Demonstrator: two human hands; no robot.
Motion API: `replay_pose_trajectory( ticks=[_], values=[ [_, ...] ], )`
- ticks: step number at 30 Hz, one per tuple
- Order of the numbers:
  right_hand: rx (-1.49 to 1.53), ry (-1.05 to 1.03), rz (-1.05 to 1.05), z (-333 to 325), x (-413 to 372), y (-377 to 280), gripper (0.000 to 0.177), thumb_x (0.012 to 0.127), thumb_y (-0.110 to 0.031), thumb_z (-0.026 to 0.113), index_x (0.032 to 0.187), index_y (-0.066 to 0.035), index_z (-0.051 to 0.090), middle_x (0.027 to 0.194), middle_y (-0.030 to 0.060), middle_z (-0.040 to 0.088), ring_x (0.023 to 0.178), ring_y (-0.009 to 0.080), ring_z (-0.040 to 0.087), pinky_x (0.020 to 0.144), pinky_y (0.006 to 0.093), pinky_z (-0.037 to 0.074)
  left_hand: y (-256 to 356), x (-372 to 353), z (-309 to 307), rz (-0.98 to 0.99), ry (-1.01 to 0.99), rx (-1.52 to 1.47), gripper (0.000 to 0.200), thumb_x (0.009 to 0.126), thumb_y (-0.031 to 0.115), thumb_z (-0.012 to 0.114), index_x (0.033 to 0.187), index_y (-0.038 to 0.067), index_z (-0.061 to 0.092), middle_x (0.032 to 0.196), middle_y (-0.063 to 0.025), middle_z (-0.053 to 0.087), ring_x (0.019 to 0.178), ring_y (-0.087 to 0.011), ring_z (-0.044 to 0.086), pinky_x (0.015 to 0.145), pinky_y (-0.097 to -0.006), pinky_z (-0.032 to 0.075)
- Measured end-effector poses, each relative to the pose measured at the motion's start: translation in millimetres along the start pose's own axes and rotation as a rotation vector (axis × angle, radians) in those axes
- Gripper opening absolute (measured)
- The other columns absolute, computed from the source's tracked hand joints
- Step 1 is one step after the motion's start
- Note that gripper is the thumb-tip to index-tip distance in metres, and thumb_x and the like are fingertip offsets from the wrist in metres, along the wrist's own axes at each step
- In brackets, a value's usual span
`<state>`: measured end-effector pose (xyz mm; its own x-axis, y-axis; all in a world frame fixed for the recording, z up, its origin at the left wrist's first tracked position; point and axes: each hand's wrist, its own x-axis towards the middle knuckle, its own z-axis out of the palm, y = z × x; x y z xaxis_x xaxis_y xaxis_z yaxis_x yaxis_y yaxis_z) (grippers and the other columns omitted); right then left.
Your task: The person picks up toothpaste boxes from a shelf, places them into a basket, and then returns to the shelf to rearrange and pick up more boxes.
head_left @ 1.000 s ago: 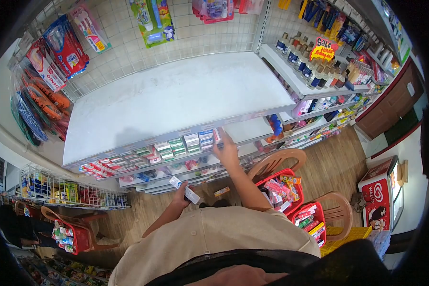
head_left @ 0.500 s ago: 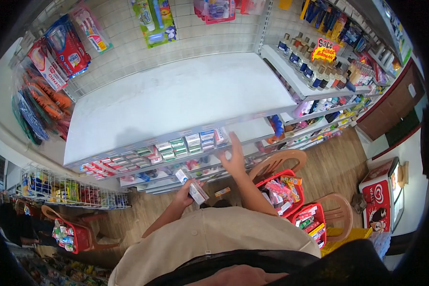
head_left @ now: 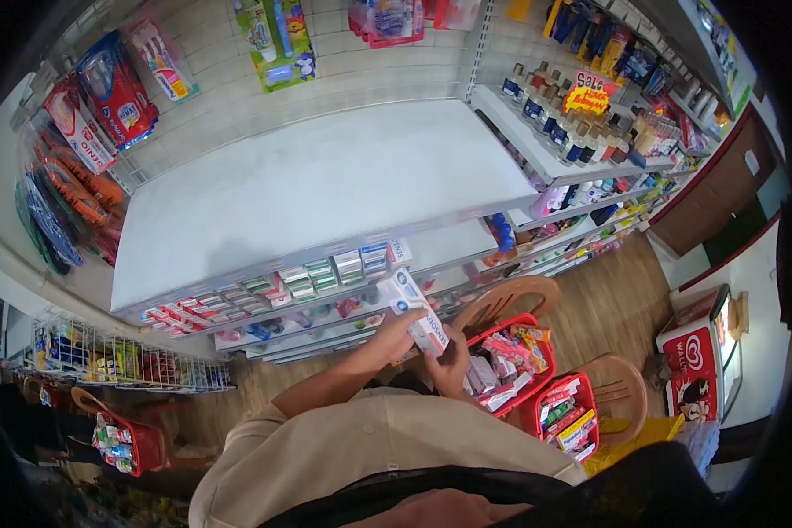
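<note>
A white Sensodyne toothpaste box (head_left: 403, 294) is held up at a tilt in front of the shelf edge. My left hand (head_left: 396, 338) is closed around its left side, near the middle. Fingers of my right hand (head_left: 451, 359) grip its lower right end. Beyond the box, rows of toothpaste boxes (head_left: 322, 275) stand on the shelf below the top one. Another Sensodyne box (head_left: 399, 252) lies at the right end of those rows.
The white top shelf (head_left: 326, 176) spans the front. Perfume bottles (head_left: 554, 114) stand on the right shelf. Two red baskets of packaged goods, one nearer (head_left: 526, 412) and one farther (head_left: 553, 348), sit beside brown plastic chairs (head_left: 519, 294). At lower left is another red basket (head_left: 152, 446).
My left hand has brought the toothpaste box up and to the right. My right hand has come back from the shelf and now grips the box too.
</note>
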<state>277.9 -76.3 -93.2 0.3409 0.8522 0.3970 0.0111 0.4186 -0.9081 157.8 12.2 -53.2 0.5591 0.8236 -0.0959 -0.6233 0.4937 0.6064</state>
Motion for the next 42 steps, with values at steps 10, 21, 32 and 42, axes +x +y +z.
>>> replay_pose_trajectory(
  ticks=[10, 21, 32, 42],
  values=[
    [-0.034, 0.306, -0.041, 2, 61, 6, 0.045, 0.076, 0.005, 0.069, 0.115, 0.000, 0.048, 0.103, 0.0077, 0.051, 0.082, 0.0131, 0.057, 0.070, 0.0247, 0.047, 9, -15, -19, -0.299, -0.062, 0.208, 0.059, 0.091, 0.027, 0.058, 0.143, 0.019, 0.031, 0.129, 0.0000, 0.050, 0.117, -0.0172, 0.049, 0.096, -0.0367, 0.036],
    [-0.552, 0.134, -0.218, 76, 137, 7, 0.037, 0.069, -0.015, 0.077, 0.099, 0.000, 0.059, 0.085, 0.0104, 0.050, 0.061, 0.0191, 0.051, 0.053, 0.0319, 0.044, -41, -95, -192, -0.383, 0.540, 0.246, 0.041, 0.079, 0.033, 0.071, 0.114, 0.023, 0.052, 0.108, 0.0052, 0.056, 0.102, -0.0140, 0.052, 0.086, -0.0325, 0.038],
    [-0.600, 0.091, -0.327, 91, 145, 17, 0.046, 0.069, -0.018, 0.078, 0.107, -0.003, 0.058, 0.090, 0.0146, 0.050, 0.081, 0.0309, 0.053, 0.071, 0.0389, 0.045, -13, -133, -143, -0.334, 0.701, 0.177, 0.020, 0.084, 0.029, 0.062, 0.101, 0.022, 0.056, 0.102, 0.0049, 0.055, 0.096, -0.0135, 0.054, 0.079, -0.0312, 0.040],
    [-0.573, 0.076, -0.269, 92, 147, 19, 0.048, 0.070, -0.016, 0.078, 0.111, -0.004, 0.057, 0.094, 0.0148, 0.052, 0.086, 0.0333, 0.055, 0.074, 0.0400, 0.047, -11, -126, -131, -0.369, 0.680, 0.216, 0.017, 0.085, 0.025, 0.061, 0.101, 0.020, 0.058, 0.099, 0.0045, 0.056, 0.095, -0.0137, 0.055, 0.076, -0.0310, 0.040]
  ],
)
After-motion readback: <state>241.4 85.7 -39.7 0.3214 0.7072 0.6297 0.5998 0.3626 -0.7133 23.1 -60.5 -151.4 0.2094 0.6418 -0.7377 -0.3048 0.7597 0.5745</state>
